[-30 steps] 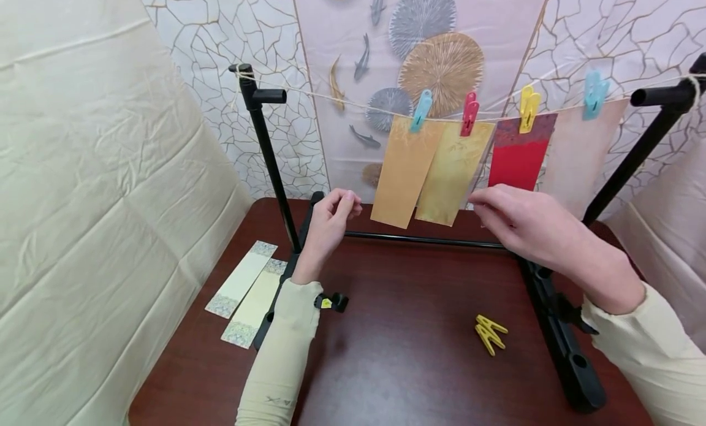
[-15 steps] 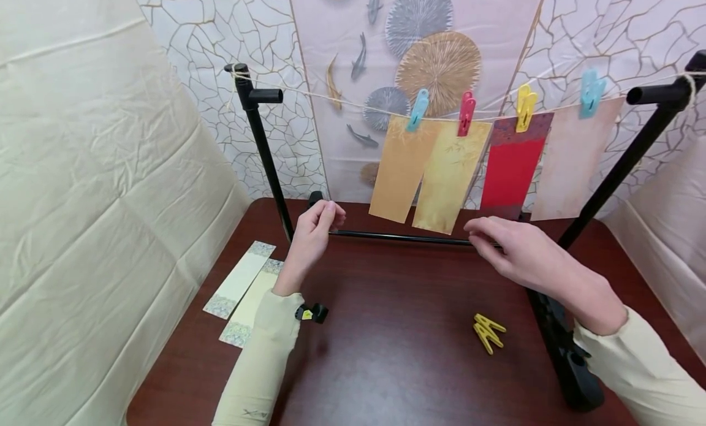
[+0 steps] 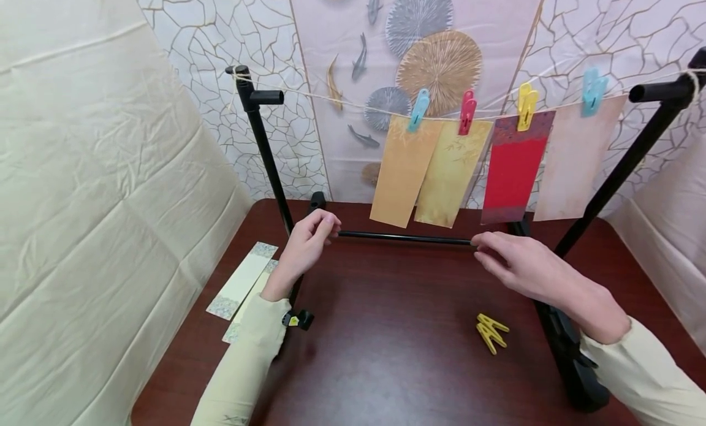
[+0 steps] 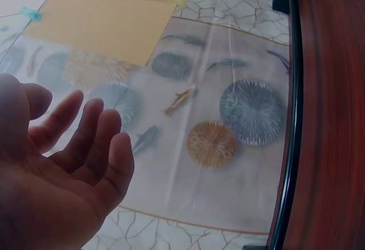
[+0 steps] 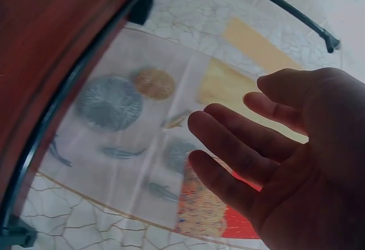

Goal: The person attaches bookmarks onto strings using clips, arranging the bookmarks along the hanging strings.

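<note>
My left hand (image 3: 303,245) hangs over the table near the rack's left post, fingers loosely curled around nothing; the left wrist view shows its palm bare. My right hand (image 3: 521,263) is below the red card (image 3: 513,174), its relaxed fingers also holding nothing. Along the string hang an orange card (image 3: 405,174) on a blue clothespin (image 3: 419,110), a gold card (image 3: 452,181) on a red clothespin (image 3: 467,112), the red card on a yellow clothespin (image 3: 527,107), and a pale pink card (image 3: 579,162) on another blue clothespin (image 3: 594,92).
Two pale cards with patterned ends, the nearer a white card (image 3: 242,282), lie at the table's left, partly behind my left sleeve (image 3: 248,346). Yellow clothespins (image 3: 491,333) lie on the dark table (image 3: 397,352). Black posts (image 3: 261,144) and a low crossbar (image 3: 405,237) frame the string.
Both hands have come down from the hanging cards, the left also moving left. The gold and red cards swing slightly. Nothing has been picked up.
</note>
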Motion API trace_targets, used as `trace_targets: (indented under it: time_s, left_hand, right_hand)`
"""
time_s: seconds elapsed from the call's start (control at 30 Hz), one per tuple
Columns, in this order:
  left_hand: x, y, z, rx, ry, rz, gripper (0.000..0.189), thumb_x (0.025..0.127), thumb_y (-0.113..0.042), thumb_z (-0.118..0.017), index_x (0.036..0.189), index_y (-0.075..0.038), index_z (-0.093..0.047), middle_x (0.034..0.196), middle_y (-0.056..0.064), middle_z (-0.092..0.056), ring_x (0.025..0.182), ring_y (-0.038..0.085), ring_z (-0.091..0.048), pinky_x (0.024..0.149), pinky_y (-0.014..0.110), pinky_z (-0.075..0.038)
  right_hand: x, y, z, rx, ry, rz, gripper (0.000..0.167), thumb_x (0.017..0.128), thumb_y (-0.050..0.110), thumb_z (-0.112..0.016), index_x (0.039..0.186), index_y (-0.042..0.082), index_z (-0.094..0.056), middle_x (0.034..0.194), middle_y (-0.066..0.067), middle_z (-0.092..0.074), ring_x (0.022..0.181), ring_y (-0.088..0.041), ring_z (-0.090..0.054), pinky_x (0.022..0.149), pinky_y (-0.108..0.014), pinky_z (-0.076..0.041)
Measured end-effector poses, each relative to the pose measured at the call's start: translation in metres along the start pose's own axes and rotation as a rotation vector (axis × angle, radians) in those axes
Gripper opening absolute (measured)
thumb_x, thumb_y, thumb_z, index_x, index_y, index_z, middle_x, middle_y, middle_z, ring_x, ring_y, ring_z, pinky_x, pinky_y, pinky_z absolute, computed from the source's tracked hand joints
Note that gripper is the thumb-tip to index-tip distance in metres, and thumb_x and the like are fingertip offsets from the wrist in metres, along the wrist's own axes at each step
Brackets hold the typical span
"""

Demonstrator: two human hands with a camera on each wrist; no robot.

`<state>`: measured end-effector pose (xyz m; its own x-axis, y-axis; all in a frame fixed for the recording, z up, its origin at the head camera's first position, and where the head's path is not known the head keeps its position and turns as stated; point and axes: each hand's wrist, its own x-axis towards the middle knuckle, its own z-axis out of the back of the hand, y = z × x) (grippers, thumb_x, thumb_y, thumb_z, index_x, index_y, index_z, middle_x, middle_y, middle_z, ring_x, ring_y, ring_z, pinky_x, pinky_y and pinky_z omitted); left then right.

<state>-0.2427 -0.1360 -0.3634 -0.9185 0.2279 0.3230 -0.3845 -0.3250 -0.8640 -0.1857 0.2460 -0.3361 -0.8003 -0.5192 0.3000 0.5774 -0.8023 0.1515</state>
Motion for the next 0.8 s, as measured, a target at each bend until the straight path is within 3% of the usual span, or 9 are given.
trace_targets:
  time_s: [0.17,0.3,0.43,0.57,0.7,0.8]
  left_hand:
    - [-0.009,-0.023,0.012,0.013,0.004,-0.005,0.027,0.105,-0.014,-0.044,0.106,0.007,-0.062,0.102,0.028,-0.066,0.093,0.038,-0.064,0.081,0.054,-0.054]
    - [-0.013,-0.021,0.021,0.016,-0.001,0.015,0.025,0.104,-0.012,-0.045,0.104,0.006,-0.061,0.098,0.026,-0.066,0.091,0.039,-0.065,0.080,0.054,-0.054]
    - [-0.012,0.002,0.028,0.005,0.000,0.029,0.027,0.104,-0.013,-0.045,0.105,0.009,-0.061,0.093,0.024,-0.066,0.087,0.042,-0.066,0.075,0.053,-0.055]
    - [-0.012,0.029,0.037,-0.003,0.002,0.035,0.026,0.105,-0.015,-0.045,0.105,0.006,-0.062,0.094,0.027,-0.066,0.084,0.041,-0.067,0.070,0.043,-0.057]
    - [-0.017,0.038,0.050,-0.014,0.000,0.082,0.028,0.105,-0.021,-0.046,0.106,0.002,-0.063,0.096,0.027,-0.067,0.082,0.032,-0.068,0.067,0.035,-0.056]
    - [-0.021,0.045,0.059,-0.023,0.004,0.116,0.031,0.105,-0.025,-0.047,0.107,0.002,-0.062,0.096,0.025,-0.067,0.078,0.023,-0.068,0.067,0.037,-0.057]
  right_hand:
    - [-0.008,-0.006,-0.010,0.010,0.048,-0.028,0.023,0.088,0.017,-0.073,0.109,0.012,-0.066,0.098,-0.003,-0.071,0.078,-0.009,-0.065,0.070,-0.036,-0.058]
    - [-0.018,-0.013,-0.017,0.012,0.056,-0.039,0.024,0.087,0.016,-0.073,0.109,0.011,-0.067,0.100,-0.004,-0.072,0.080,-0.010,-0.066,0.071,-0.036,-0.058]
    - [-0.031,-0.022,-0.026,0.019,0.088,-0.045,0.023,0.086,0.017,-0.074,0.107,0.012,-0.067,0.096,0.000,-0.071,0.075,-0.003,-0.062,0.067,-0.030,-0.057]
    - [-0.041,-0.026,-0.038,0.033,0.127,-0.022,0.018,0.086,0.017,-0.074,0.102,0.015,-0.066,0.087,0.008,-0.067,0.068,0.005,-0.053,0.061,-0.023,-0.052]
    - [-0.047,-0.026,-0.050,0.051,0.176,-0.023,0.017,0.087,0.018,-0.073,0.100,0.016,-0.063,0.082,0.011,-0.062,0.063,0.007,-0.045,0.056,-0.019,-0.047]
    - [-0.051,-0.025,-0.058,0.078,0.222,-0.040,0.017,0.088,0.020,-0.073,0.101,0.017,-0.063,0.082,0.012,-0.061,0.062,0.007,-0.044,0.055,-0.019,-0.045]
